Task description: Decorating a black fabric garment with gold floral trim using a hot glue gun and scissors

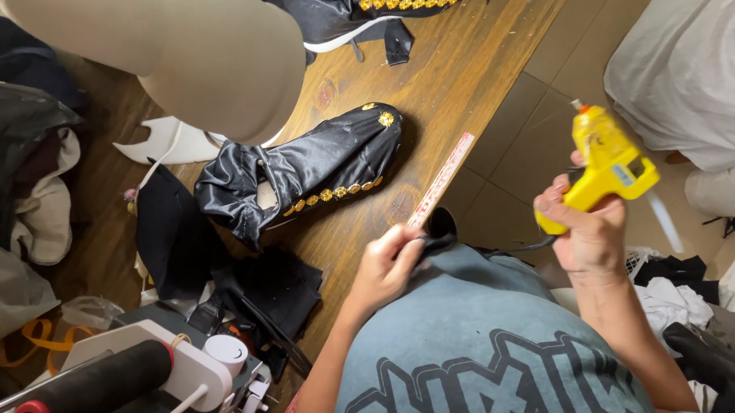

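Wooden worktable (461,70) runs diagonally from upper centre to lower left of the frame, tiled floor (538,133) to its right. Your right hand (587,230), right of centre, is clenched around the handle of a yellow glue gun (609,159), nozzle pointing up toward the top edge, held over the floor and well apart from the table. Your left hand (387,268), centre of frame, pinches a small piece of black fabric (436,232) between fingers and thumb, just above your grey printed shirt (481,350). That piece sits at the near table edge, just beside the lower end of a pale ruler (442,178) lying along the edge.

Centre of the table: a black satin shoe (316,171) with a row of gold flower studs along its side and one at the toe, lying on its side, apart from both hands. A second black piece with gold studs (375,4) sits at the top centre. Beige lamp shade-like form (187,57) fills the upper left. Black cloth scraps (222,271) lie left of centre. Lower left: a white spool stand with a black roll (103,383). White cloth (692,68) bunches at the upper right.
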